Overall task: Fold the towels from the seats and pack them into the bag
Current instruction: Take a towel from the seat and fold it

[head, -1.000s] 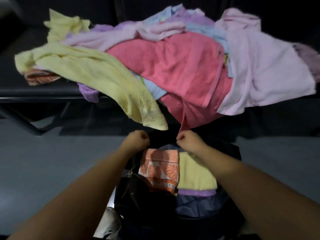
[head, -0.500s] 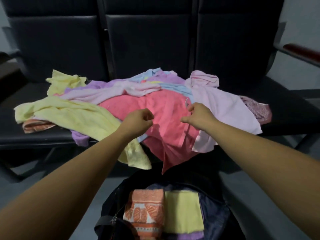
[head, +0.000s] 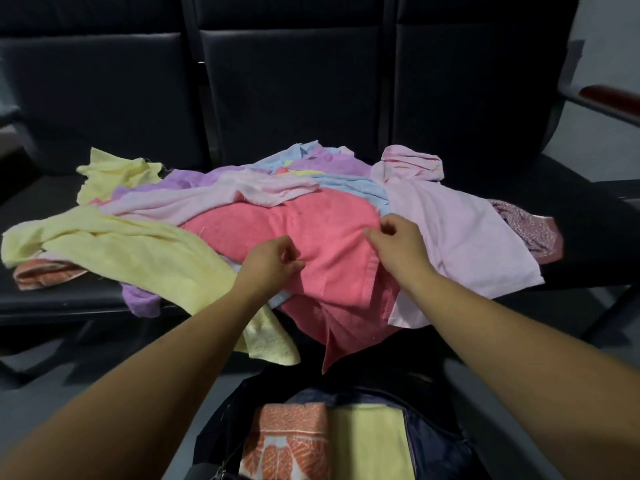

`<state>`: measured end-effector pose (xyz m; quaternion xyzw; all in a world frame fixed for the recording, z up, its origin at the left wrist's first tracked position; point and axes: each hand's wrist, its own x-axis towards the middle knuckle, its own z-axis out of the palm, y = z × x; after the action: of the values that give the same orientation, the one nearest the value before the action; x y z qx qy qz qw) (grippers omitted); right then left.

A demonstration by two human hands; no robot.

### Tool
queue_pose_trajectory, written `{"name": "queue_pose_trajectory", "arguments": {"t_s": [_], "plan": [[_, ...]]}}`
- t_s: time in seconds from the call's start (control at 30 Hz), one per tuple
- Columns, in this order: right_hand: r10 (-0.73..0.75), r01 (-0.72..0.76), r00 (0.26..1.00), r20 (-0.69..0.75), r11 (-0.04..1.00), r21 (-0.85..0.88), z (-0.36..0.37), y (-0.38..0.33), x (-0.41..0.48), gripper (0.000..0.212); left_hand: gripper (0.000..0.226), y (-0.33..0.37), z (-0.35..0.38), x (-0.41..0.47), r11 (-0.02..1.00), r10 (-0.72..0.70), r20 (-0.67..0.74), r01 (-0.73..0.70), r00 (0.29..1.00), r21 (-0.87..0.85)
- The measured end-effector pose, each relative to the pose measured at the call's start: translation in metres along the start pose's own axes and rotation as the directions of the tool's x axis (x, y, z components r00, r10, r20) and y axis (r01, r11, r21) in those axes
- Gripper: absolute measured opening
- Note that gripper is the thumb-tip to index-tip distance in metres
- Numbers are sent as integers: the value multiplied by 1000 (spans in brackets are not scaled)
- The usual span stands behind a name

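A loose heap of towels lies on the black seats (head: 69,292). On top of it is a coral pink towel (head: 332,289), with one corner hanging off the seat's front edge. My left hand (head: 273,261) pinches this towel near its middle with curled fingers. My right hand (head: 394,244) grips its upper right edge, next to a pale pink towel (head: 460,237). A yellow towel (head: 138,251) drapes over the left side of the heap. Below, on the floor, the dark blue bag (head: 433,448) stands open, holding a folded orange patterned towel (head: 287,441) and a folded yellow towel (head: 367,441).
Purple, light blue and patterned towels lie deeper in the heap. Black backrests (head: 294,91) rise behind the seats. A reddish armrest (head: 609,95) juts out at the far right. Grey floor (head: 41,368) runs under the seats and around the bag.
Both hands rose from the bag's opening up onto the coral towel on the seat. My view lifted from the bag to the seats.
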<state>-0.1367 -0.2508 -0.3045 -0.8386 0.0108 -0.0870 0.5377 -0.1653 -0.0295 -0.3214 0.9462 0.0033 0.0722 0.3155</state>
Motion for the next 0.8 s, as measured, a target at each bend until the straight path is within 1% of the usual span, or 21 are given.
{"name": "queue_pose_trajectory", "arguments": {"t_s": [0.03,0.07,0.1,0.13,0.17,0.23,0.27,0.33,0.43,0.47,0.53,0.57,0.6,0.63,0.67,0.7,0.73,0.77,0.8], "plan": [[13,-16,1000,20,987,157,-6,-11,-2,17,24,2,-3,-1,999,-4,-1,4,1000,-41],[26,-39,998,48,954,296,-12,-23,-4,19,28,5,-8,-3,996,-4,1,4,1000,-86],[25,-58,996,85,909,412,-19,-34,-6,26,30,9,-14,-4,992,3,5,-2,1000,-129],[14,-79,991,131,857,509,-24,-44,-9,33,30,13,-21,-6,988,16,11,-14,1000,-156],[-6,-101,984,176,799,593,-29,-55,-12,35,28,19,-30,-8,986,41,10,-39,999,-164],[-35,-148,969,244,711,688,-39,-78,-23,32,24,33,-50,-13,979,106,1,-104,994,-173],[-43,-164,964,262,681,714,-44,-89,-28,30,24,41,-60,-16,973,137,-10,-136,991,-186],[-42,-162,968,247,647,745,-54,-108,-37,29,23,54,-80,-23,960,168,-43,-174,985,-221],[11,-127,988,151,610,782,-76,-133,-48,25,23,74,-105,-38,912,200,-70,-212,977,-352],[40,-110,993,108,605,788,-83,-138,-49,23,22,79,-111,-42,909,206,-78,-221,975,-354],[98,-95,994,40,666,740,-95,-144,-52,21,19,84,-119,-52,945,172,-132,-201,976,-259],[130,-108,991,21,717,689,-99,-144,-55,17,19,84,-122,-58,966,128,-171,-162,977,-203],[153,-135,988,29,754,643,-101,-143,-59,10,20,81,-124,-63,976,84,-195,-121,977,-183],[176,-173,983,55,775,607,-101,-140,-63,6,24,78,-125,-67,976,59,-194,-98,979,-197],[201,-207,977,76,780,591,-101,-136,-69,12,31,76,-126,-73,972,53,-173,-91,984,-216],[210,-217,974,82,778,590,-101,-135,-75,13,37,76,-126,-76,970,60,-142,-91,988,-223],[196,-198,978,71,763,616,-101,-135,-81,9,42,78,-126,-79,968,70,-112,-95,991,-232],[172,-166,984,55,739,653,-104,-138,-86,12,47,82,-125,-81,963,75,-86,-95,993,-251],[151,-128,988,33,687,715,-107,-142,-87,17,51,89,-125,-82,956,76,-65,-91,995,-279]]}}
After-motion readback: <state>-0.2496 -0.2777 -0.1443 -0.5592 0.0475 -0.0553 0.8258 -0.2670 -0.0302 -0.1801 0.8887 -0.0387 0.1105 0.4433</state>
